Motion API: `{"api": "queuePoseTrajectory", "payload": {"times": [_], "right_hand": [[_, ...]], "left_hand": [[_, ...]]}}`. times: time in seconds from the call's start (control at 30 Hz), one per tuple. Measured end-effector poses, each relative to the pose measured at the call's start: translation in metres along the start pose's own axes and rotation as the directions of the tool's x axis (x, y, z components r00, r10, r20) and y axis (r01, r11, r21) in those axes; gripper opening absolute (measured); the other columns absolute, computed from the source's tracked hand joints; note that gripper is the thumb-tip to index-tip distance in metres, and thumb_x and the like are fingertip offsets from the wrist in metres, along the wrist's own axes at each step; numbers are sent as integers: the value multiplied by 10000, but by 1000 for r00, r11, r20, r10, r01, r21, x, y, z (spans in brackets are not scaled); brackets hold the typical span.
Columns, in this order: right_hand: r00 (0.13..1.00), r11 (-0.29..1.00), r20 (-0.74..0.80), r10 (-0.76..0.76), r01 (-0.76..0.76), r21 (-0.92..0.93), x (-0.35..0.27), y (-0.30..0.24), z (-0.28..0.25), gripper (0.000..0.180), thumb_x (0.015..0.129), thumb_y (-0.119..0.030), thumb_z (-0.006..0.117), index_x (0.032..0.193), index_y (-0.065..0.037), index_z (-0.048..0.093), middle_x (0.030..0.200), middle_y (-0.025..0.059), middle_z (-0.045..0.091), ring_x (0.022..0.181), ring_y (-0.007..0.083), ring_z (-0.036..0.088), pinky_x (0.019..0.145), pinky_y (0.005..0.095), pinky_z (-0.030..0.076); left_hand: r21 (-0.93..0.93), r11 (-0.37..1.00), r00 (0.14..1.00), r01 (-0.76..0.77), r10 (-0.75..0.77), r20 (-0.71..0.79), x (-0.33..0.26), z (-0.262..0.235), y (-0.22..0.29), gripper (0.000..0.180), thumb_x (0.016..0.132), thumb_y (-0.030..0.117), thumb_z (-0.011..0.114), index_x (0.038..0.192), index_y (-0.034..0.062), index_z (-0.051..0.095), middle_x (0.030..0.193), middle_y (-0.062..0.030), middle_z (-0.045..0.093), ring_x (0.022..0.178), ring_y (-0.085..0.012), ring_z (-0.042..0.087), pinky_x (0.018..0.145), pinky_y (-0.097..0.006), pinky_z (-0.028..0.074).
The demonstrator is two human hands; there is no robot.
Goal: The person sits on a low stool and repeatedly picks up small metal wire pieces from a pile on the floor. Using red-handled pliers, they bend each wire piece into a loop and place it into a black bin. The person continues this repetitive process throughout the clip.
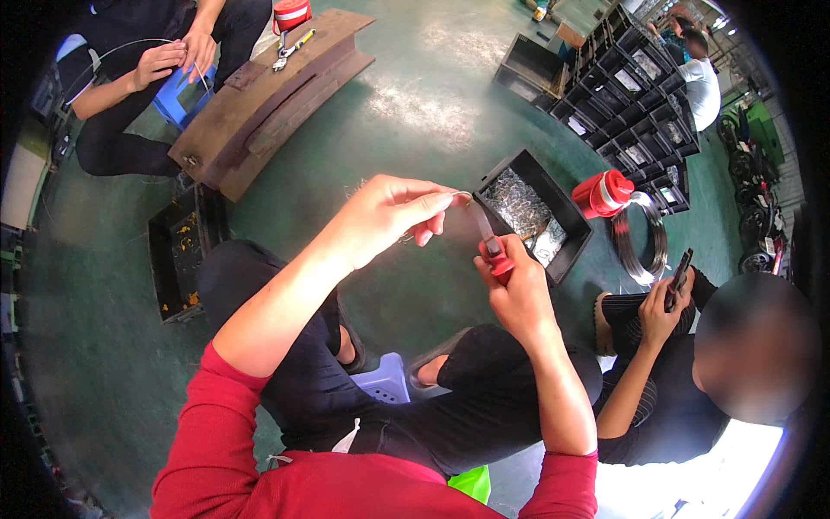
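1. Wire, a short thin piece of silvery metal (464,194), sits pinched between the thumb and fingertips of the person's left hand (389,212), raised above the lap at the centre of the view.
2. Pliers with red handles and dark metal jaws (491,246) meet that wire piece from below; the jaw tip reaches up to it, though whether it bites the wire is too small to tell.
3. Right hand (517,294) is closed in a fist around the red handles of the pliers, just right of and below the left hand.
4. Both forearms come out of red sleeves; the person sits on a pale blue plastic stool (386,381) with dark trousers on.
5. Just behind the hands, on the green floor (415,104), lies a black rectangular bin filled with small silvery wire bits (529,212).
6. Beside the bin to the right lie a red spool (603,194) and a coil of grey steel wire (644,238).
7. Left of the knees stands a second black bin (177,251), and beyond it a rusty brown steel beam (268,95).
8. Another seated person at lower right holds a dark phone (679,278).
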State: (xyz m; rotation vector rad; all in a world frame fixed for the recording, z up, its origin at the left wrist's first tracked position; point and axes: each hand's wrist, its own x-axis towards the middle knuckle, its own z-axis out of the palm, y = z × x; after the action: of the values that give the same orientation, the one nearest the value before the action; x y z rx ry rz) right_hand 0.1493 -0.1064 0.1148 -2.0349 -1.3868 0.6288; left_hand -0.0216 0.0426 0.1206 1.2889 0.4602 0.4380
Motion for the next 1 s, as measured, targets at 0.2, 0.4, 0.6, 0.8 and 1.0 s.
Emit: {"api": "queuePoseTrajectory", "payload": {"times": [0.2,0.4,0.6,0.8,1.0], "right_hand": [[989,985,117,93,-109,137,0,-4,2,237,886,-178,660,1039,-16,577,808,176,666,784,296,673,704,358,496],[932,931,335,137,-237,278,0,-9,-5,196,914,-156,609,1033,-6,564,786,90,649,716,154,642,670,292,491],[866,839,489,105,-341,425,-1,-11,-13,186,922,-168,601,1008,-8,561,788,62,636,715,133,626,661,286,497],[809,739,588,15,-405,538,-1,-5,-17,169,926,-154,598,975,2,555,797,84,645,700,147,636,656,280,495],[913,949,377,157,-245,198,-1,-2,-21,251,875,-240,664,975,-19,597,727,99,637,689,185,636,658,322,484]], "left_hand": [[-9,986,980,-168,166,-108,-4,17,-10,306,976,146,545,1218,-26,619,779,-14,583,694,-91,529,650,-232,455],[60,971,957,-230,237,-168,-5,24,-17,297,968,97,548,1235,-15,612,803,-28,585,690,-93,527,643,-225,448],[93,951,942,-294,305,-142,-4,24,-22,303,962,88,552,1246,-5,608,824,-35,592,699,-90,528,647,-222,447],[122,951,948,-284,297,-110,-1,20,-23,307,966,99,551,1249,-5,605,838,-26,600,722,-88,541,673,-223,459],[25,992,992,-122,122,-14,2,8,-18,298,981,157,539,1214,-6,627,853,-27,614,737,-96,565,701,-239,483]]}}
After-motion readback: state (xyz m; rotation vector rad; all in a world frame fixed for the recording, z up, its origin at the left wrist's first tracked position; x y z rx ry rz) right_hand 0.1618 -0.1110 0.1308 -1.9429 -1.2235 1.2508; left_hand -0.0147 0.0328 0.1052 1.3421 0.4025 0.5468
